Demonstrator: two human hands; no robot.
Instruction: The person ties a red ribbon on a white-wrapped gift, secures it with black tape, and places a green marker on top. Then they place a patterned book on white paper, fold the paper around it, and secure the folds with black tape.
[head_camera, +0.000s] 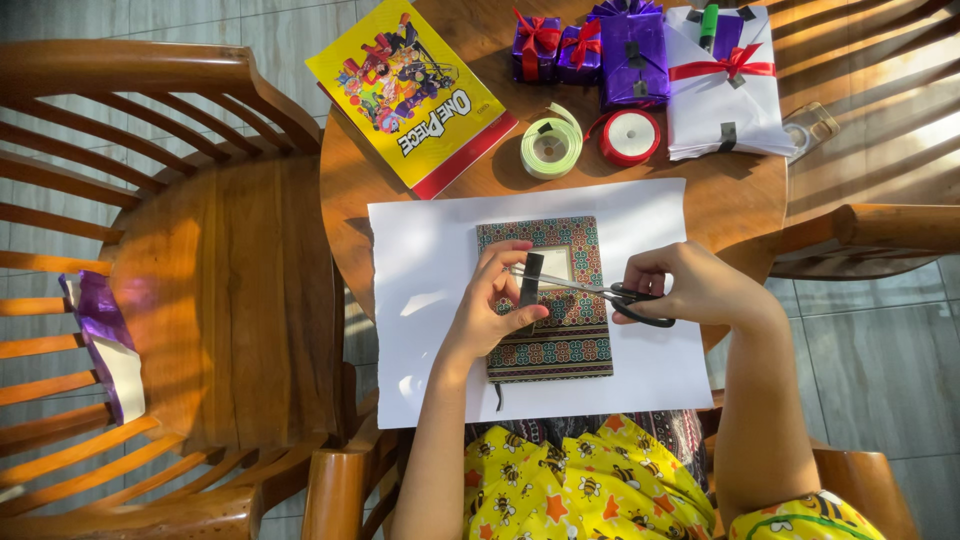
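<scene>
A patterned notebook (560, 340) lies on a white sheet of paper (420, 300) on the round wooden table (740, 200). My left hand (490, 310) pinches a short black strip (531, 280), upright over the notebook. My right hand (690, 285) grips black-handled scissors (610, 292), whose blades point left and meet the strip near its top.
At the table's far side sit a yellow comic book (410, 90), a pale green ribbon roll (550, 145), a red ribbon roll (630, 137), purple wrapped boxes (590, 50) and a white wrapped parcel (725, 90). Wooden chairs (200, 290) stand left and right; purple wrapping paper (105, 340) hangs on the left one.
</scene>
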